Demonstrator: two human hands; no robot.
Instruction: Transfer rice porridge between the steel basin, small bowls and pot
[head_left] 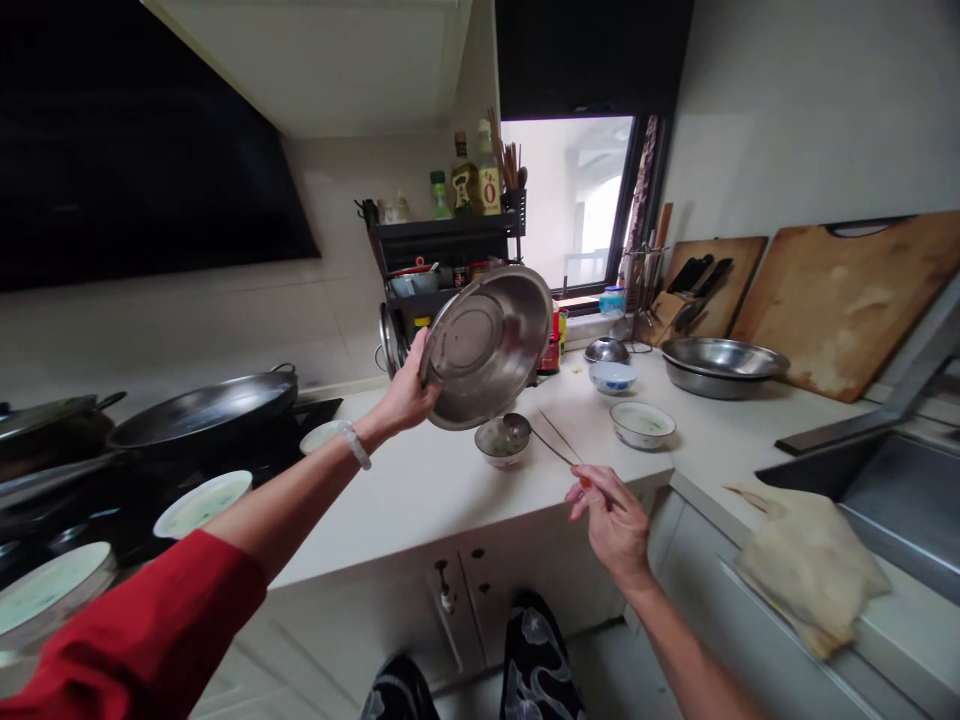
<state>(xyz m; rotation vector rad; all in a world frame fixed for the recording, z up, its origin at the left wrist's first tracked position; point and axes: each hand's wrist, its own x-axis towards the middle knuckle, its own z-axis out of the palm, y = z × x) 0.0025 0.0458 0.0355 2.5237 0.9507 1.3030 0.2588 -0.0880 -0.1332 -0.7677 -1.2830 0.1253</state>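
Left hand (pixel 406 396) grips rim of steel basin (pixel 487 345), tilted on edge above small bowl (pixel 501 443) on white counter (pixel 420 480). Right hand (pixel 611 515) holds ladle (pixel 551 448), scoop resting in that bowl. Wok (pixel 202 410) on stove at left. Second steel basin (pixel 721 365) and cutting boards (pixel 847 300) by wall; cloth (pixel 810 560) beside sink (pixel 892 490).

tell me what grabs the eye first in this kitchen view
The left hand holds a shiny steel bowl tipped up above the middle of the counter. Just below it, the right hand holds a ladle, its head at a small bowl. A dark wok sits at far left.
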